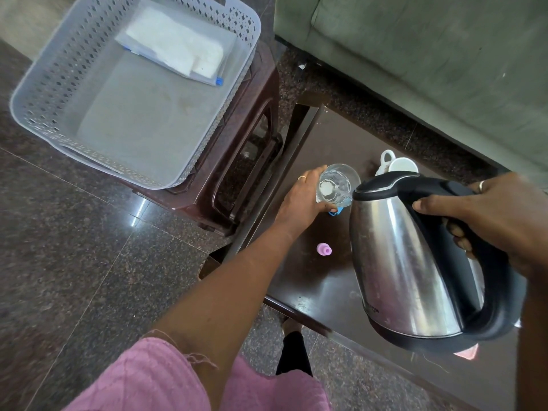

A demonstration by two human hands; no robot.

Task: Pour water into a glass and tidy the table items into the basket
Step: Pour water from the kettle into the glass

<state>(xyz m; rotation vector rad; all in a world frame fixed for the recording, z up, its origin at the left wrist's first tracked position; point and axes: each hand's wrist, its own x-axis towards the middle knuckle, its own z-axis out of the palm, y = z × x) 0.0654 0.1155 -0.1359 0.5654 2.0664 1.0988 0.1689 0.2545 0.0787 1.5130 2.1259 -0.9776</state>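
My right hand (492,215) grips the black handle of a steel electric kettle (403,262), which is tilted with its spout toward a clear glass (336,183). My left hand (302,200) is wrapped around the glass on the dark table (311,286). Some water shows in the glass. A grey perforated basket (53,84) sits on a brown stool at the upper left, holding a white folded packet (175,44). A small pink cap (323,249) lies on the table. A blue item (336,211) peeks out under the glass.
Two white cups (397,164) stand behind the kettle on the table. A brown plastic stool (237,161) carries the basket. A green sofa (415,54) runs along the far side. Speckled granite floor (89,247) lies to the left.
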